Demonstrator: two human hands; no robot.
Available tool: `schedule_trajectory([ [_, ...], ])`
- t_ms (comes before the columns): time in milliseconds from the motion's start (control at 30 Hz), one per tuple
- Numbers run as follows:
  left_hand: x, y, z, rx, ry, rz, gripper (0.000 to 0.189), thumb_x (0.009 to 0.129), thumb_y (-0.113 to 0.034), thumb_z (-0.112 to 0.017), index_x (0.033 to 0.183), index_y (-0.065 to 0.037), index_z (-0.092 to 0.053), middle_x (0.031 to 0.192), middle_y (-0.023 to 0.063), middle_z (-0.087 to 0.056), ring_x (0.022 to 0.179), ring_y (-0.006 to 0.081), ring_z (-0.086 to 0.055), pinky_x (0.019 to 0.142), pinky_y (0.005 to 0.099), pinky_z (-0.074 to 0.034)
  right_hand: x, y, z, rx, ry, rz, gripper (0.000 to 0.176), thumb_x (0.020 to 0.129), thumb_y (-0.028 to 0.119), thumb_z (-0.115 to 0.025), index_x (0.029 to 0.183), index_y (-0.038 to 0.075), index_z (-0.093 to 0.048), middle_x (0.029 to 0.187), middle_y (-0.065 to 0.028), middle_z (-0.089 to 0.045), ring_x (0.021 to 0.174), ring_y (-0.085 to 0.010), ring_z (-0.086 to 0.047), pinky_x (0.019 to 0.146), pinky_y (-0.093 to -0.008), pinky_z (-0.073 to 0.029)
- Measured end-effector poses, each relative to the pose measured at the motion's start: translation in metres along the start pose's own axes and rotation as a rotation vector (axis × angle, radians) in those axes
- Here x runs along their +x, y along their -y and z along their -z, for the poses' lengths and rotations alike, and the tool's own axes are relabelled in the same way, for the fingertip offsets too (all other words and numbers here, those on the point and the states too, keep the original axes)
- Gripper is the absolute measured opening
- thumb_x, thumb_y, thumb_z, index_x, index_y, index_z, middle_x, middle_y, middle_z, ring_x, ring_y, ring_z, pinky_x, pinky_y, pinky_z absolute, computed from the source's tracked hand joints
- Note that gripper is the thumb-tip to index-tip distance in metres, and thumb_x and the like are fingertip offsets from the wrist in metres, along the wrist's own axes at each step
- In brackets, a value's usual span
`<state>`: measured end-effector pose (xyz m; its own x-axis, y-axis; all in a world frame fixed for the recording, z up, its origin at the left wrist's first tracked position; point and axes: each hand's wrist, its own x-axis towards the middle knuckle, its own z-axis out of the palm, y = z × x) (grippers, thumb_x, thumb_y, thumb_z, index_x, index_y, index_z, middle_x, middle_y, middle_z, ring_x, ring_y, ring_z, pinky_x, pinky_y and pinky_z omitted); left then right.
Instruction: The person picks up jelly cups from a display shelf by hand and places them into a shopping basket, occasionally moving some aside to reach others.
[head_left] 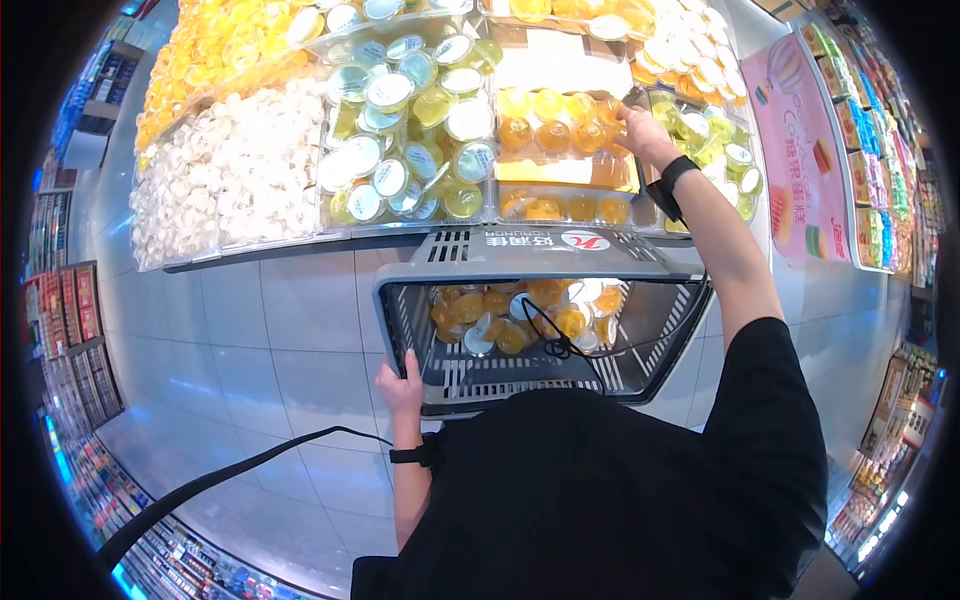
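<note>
Low at the left, my left hand (401,388) is on the near left rim of a grey shopping basket (540,262), with the thumb or a finger pointing up along it. Orange jelly cups (510,338) and a black cord lie inside the basket. My right hand (640,132) reaches into the display and touches the right end of a row of orange jelly cups (553,134). Its fingertips are partly hidden against the cups, so what they grip is unclear. Below that row is an orange strip in the same compartment.
Left of the row are bins of green and white-lidded cups (390,180) and small white-wrapped pieces (265,150). More green cups (700,128) lie right of my forearm. A pink sign (805,150) stands at the right. Grey floor tiles (240,340) show below.
</note>
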<state>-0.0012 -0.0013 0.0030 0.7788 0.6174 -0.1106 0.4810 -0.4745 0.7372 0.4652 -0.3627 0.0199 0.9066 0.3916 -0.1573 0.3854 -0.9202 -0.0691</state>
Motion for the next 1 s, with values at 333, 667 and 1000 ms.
schedule_trajectory([
  [333, 0.004, -0.005, -0.002, -0.028, -0.034, -0.072, 0.034, 0.089, -0.025, -0.064, 0.095, 0.008, -0.062, 0.08, 0.0245, -0.067, 0.076, 0.0418, -0.066, 0.068, 0.0433, -0.051, -0.166, 0.106, 0.192, 1.102, -0.201, 0.388, 0.017, 0.091, 0.011, -0.063, 0.104, -0.001, -0.063, 0.084, -0.0027, -0.065, 0.075, -0.008, -0.061, 0.068, -0.0236, -0.049],
  [667, -0.001, -0.008, -0.003, -0.023, -0.014, 0.004, 0.036, 0.09, -0.031, -0.064, 0.089, 0.005, -0.064, 0.075, 0.0182, -0.068, 0.07, 0.0299, -0.067, 0.064, 0.0391, -0.05, -0.271, 0.101, -0.036, 0.287, 0.427, -0.052, 0.049, 0.089, 0.042, -0.059, 0.116, 0.002, -0.063, 0.107, -0.0229, -0.065, 0.102, -0.0377, -0.063, 0.09, -0.044, -0.049],
  [1000, -0.001, -0.007, -0.001, -0.048, 0.001, -0.025, 0.032, 0.091, -0.027, -0.062, 0.091, 0.005, -0.064, 0.076, 0.016, -0.068, 0.07, 0.0248, -0.065, 0.066, 0.0383, -0.049, -0.195, 0.114, -0.189, 0.22, -0.065, -0.423, 0.068, 0.073, 0.064, -0.065, 0.094, -0.001, -0.068, 0.085, -0.0226, -0.066, 0.079, -0.0375, -0.066, 0.074, -0.047, -0.052],
])
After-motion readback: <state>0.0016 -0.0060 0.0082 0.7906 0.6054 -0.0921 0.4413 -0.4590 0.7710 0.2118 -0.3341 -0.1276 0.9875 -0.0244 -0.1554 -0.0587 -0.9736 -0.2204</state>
